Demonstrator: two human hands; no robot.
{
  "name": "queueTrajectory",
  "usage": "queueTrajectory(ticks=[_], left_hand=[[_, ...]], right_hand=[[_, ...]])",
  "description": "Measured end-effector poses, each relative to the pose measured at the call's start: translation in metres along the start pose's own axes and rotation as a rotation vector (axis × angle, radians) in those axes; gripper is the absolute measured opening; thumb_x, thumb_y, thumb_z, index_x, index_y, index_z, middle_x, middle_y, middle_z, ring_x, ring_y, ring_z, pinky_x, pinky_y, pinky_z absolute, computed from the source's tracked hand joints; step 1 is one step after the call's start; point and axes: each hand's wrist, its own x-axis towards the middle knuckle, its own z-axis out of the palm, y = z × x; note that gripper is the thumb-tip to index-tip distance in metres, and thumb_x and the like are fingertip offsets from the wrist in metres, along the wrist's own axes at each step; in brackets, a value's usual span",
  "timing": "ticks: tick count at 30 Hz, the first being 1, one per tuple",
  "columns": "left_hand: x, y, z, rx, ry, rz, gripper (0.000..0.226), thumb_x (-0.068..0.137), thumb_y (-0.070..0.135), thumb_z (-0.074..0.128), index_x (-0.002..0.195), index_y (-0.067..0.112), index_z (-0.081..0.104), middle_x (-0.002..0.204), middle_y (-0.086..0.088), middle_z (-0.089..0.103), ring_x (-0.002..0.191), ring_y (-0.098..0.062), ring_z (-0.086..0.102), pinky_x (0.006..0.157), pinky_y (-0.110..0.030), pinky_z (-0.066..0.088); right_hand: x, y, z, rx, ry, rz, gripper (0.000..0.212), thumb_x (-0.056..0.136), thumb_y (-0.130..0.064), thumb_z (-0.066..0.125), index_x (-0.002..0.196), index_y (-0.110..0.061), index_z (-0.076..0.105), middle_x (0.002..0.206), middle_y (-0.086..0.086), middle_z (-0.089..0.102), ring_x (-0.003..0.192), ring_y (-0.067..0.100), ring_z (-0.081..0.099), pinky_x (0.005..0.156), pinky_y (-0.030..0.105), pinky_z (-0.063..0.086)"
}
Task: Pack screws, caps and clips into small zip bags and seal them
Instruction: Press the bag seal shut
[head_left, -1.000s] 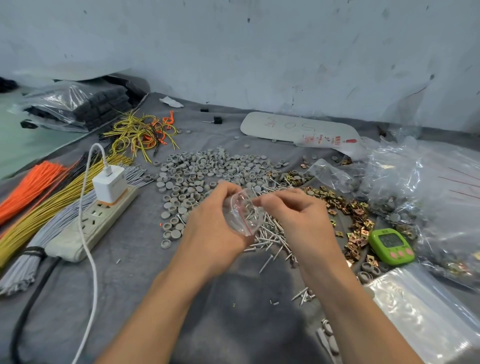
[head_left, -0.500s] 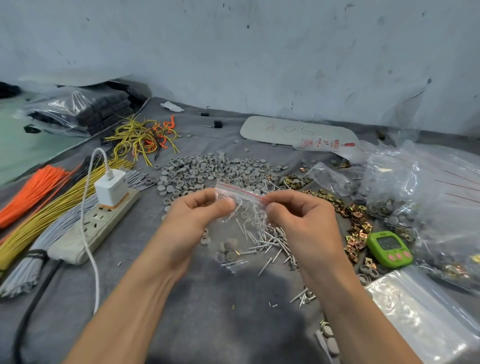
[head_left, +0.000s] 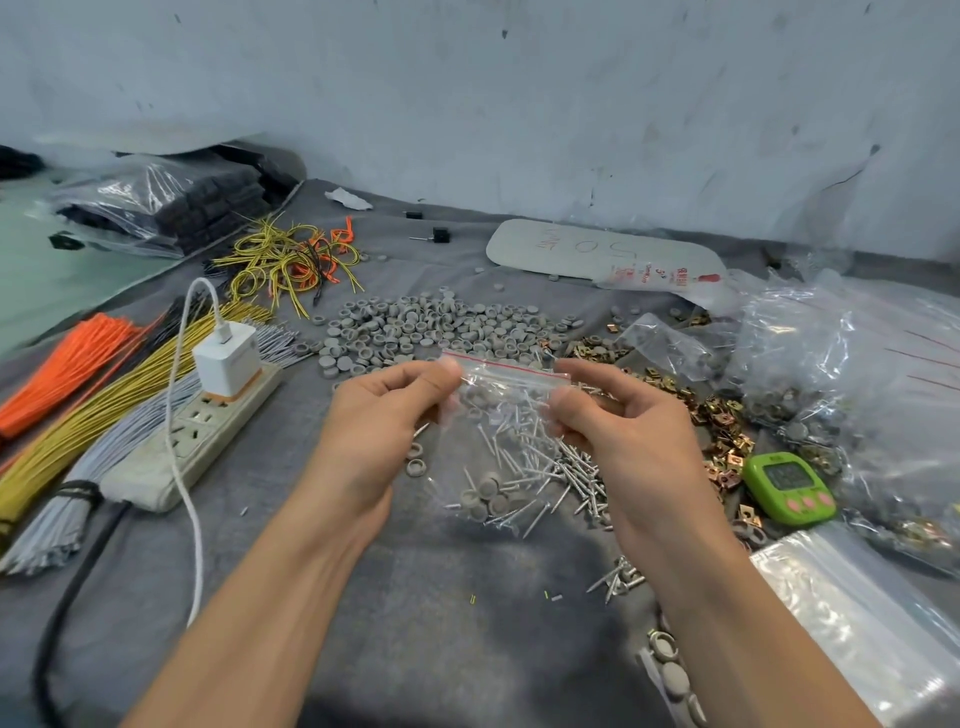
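Observation:
A small clear zip bag with a red strip along its top hangs between my hands, with grey caps and a few screws at its bottom. My left hand pinches the bag's top left corner. My right hand pinches the top right corner. Behind the bag lies a pile of silver screws. A spread of grey caps covers the cloth further back. Brass clips lie scattered to the right.
A power strip with a white charger and cable lies left, beside orange, yellow and grey wire bundles. A green timer sits right, near large clear bags and a stack of empty zip bags. More screws lie nearer.
The bag went from bunched between my hands to hanging flat, stretched by its top edge. My hands have moved apart along the strip and now pinch its two corners.

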Motion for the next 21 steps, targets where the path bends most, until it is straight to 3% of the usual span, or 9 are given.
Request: queueTrajectory(ticks=[4,7,11,14,21], left_hand=[[-0.0011,0.0016,-0.0009,-0.004,0.062,0.039,0.017,0.059,0.035,0.081,0.071,0.022,0.082,0.073,-0.002,0.072,0.066,-0.011,0.06,0.066,-0.02,0.052],[-0.001,0.0009,-0.0021,0.028,0.083,0.062,0.004,0.066,0.027,0.083,0.069,0.026,0.081,0.072,0.0,0.073,0.069,-0.012,0.062,0.067,-0.022,0.055],[-0.0014,-0.0001,-0.0024,0.074,0.09,0.088,0.016,0.08,0.012,0.081,0.067,0.021,0.08,0.069,0.0,0.073,0.063,-0.007,0.063,0.06,-0.016,0.054],[-0.0042,0.0012,-0.0017,0.076,0.078,0.1,0.006,0.073,0.02,0.082,0.069,0.017,0.078,0.068,0.001,0.073,0.059,-0.004,0.062,0.059,-0.015,0.052],[-0.0051,-0.0002,-0.0046,0.127,0.063,0.139,0.023,0.066,0.032,0.079,0.076,0.011,0.078,0.065,0.0,0.071,0.055,-0.004,0.057,0.056,-0.015,0.048]], right_hand=[[0.0016,-0.0009,0.0011,0.013,0.011,-0.037,0.027,0.083,-0.004,0.081,0.101,-0.023,0.081,0.08,0.014,0.078,0.073,0.02,0.072,0.09,0.038,0.056],[0.0027,-0.0016,0.0001,0.058,0.017,-0.014,0.023,0.08,0.001,0.081,0.085,-0.021,0.084,0.077,0.012,0.077,0.067,0.019,0.07,0.074,0.03,0.058],[0.0021,-0.0048,-0.003,-0.011,-0.057,0.023,0.012,0.085,-0.009,0.079,0.077,-0.018,0.083,0.075,0.011,0.077,0.063,0.017,0.071,0.06,0.018,0.054],[0.0046,-0.0053,-0.0035,-0.03,-0.044,0.008,0.013,0.084,-0.009,0.08,0.074,-0.016,0.083,0.07,0.011,0.076,0.06,0.016,0.07,0.059,0.016,0.052],[0.0058,-0.0047,-0.0022,0.031,-0.035,0.005,0.027,0.085,-0.002,0.077,0.062,-0.016,0.08,0.06,0.006,0.07,0.053,0.012,0.065,0.059,0.017,0.052]])
